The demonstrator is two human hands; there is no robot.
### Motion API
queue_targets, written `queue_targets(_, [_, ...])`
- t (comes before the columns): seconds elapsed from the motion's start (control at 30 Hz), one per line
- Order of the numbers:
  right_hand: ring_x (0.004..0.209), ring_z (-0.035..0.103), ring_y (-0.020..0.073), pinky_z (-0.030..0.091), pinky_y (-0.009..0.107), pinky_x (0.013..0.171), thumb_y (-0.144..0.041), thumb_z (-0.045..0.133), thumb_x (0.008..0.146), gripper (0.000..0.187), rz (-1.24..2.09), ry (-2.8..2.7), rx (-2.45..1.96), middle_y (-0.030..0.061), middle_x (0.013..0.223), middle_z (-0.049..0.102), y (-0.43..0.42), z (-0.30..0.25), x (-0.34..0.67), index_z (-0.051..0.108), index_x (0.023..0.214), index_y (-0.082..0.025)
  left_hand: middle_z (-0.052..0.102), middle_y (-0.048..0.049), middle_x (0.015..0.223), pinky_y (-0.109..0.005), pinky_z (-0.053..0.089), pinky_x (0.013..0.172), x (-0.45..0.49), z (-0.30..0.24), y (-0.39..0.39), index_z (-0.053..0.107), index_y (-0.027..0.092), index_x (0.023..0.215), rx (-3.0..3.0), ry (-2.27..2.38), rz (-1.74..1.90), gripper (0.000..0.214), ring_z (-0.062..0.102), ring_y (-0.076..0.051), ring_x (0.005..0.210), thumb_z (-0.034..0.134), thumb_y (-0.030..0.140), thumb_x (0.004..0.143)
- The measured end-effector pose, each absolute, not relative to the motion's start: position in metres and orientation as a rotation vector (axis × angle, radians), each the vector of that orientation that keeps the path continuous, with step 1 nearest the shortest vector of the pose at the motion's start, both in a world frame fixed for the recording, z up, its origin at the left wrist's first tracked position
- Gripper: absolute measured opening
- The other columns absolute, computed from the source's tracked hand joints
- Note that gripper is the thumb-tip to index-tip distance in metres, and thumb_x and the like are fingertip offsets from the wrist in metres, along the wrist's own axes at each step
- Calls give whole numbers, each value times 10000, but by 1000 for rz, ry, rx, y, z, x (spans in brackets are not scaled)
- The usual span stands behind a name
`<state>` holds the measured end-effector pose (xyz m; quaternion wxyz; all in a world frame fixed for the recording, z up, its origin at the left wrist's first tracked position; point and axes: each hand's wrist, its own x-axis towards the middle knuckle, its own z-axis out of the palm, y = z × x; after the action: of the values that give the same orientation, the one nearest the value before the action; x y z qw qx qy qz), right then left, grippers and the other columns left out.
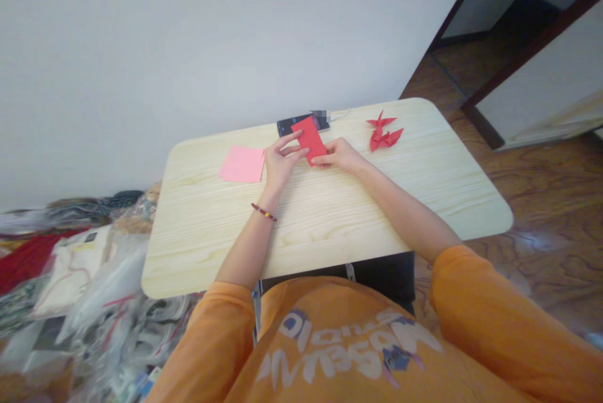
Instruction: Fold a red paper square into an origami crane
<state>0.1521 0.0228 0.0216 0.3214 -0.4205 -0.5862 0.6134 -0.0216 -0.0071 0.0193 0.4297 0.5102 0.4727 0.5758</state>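
Observation:
A red sheet of paper (pixel 309 137), folded to a narrow rectangle, is held tilted above the table between both hands. My left hand (pixel 281 163) grips its left edge, thumb and fingers pressed to the paper. At the lower right corner my right hand (pixel 340 155) pinches it between thumb and fingers. Left of my left hand lies a small stack of pink paper squares (pixel 242 164). To the right of my right hand sit red folded paper cranes (pixel 384 136), close together.
A phone (pixel 287 125) with a white cable lies at the back of the pale wooden table (pixel 330 221), partly behind the red paper. The wall rises behind. Plastic bags and cloth (pixel 108 290) are heaped at the left; a doorway opens at the right.

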Motion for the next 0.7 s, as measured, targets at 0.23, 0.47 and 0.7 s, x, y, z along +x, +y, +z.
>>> queue_targets(0.23, [572, 586, 124, 471, 255, 599, -403, 876, 456, 394, 1669, -1391, -1084, 24, 607, 681, 20, 23, 148, 721, 685, -123, 679, -100, 1184, -345, 593, 799, -21, 16, -6, 677, 185, 1092, 1319, 1173, 1402, 471, 706, -215, 895, 773, 221, 633])
queue_targets(0.47, [628, 621, 150, 496, 297, 672, -393, 872, 464, 353, 1631, -1104, -1025, 9, 660, 692, 29, 5, 145, 681, 649, -161, 675, -112, 1192, -313, 593, 771, -15, 19, -11, 699, 160, 1040, 1308, 1183, 1380, 435, 712, -189, 829, 775, 179, 611])
queue_targets(0.7, [600, 590, 138, 468, 274, 615, -464, 861, 471, 394, 1634, -1141, -1025, 33, 623, 677, 32, 9, 148, 679, 606, -142, 701, -119, 1126, -303, 591, 746, -15, 19, -11, 687, 149, 1090, 1225, 1209, 1336, 496, 714, -197, 824, 766, 153, 601])
